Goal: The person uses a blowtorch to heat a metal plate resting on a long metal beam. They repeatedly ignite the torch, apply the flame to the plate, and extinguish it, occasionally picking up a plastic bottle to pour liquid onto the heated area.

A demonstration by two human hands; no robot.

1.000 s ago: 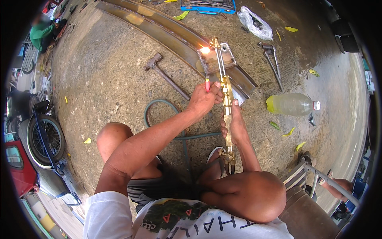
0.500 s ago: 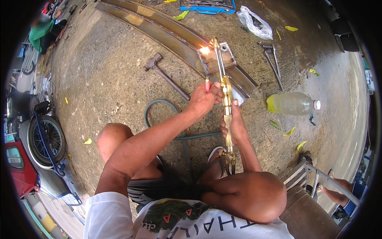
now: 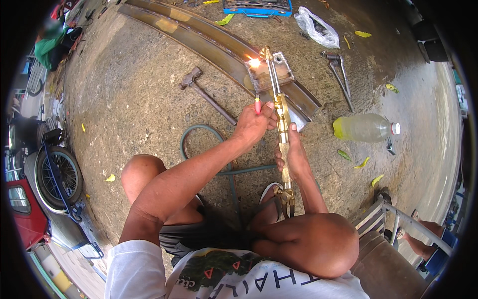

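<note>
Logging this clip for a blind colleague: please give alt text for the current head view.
The person's right hand holds a brass torch over a metal plate with a bright glow at its edge; the left hand holds a red-handled tool beside the torch. Metal beams, a hammer and a bottle lie on the ground.

Person (image 3: pixel 184 182) in white tee (image 3: pixel 135 266) grips brass torch (image 3: pixel 280 112) w/ R hand (image 3: pixel 298 157), L hand (image 3: pixel 250 124) holding red-handled tool (image 3: pixel 258 106) alongside, as bright glow (image 3: pixel 254 63) flares at metal plate (image 3: pixel 284 74) atop steel beam (image 3: pixel 199 48), hammer (image 3: pixel 208 96) & bottle (image 3: pixel 361 128) nearby.
</note>
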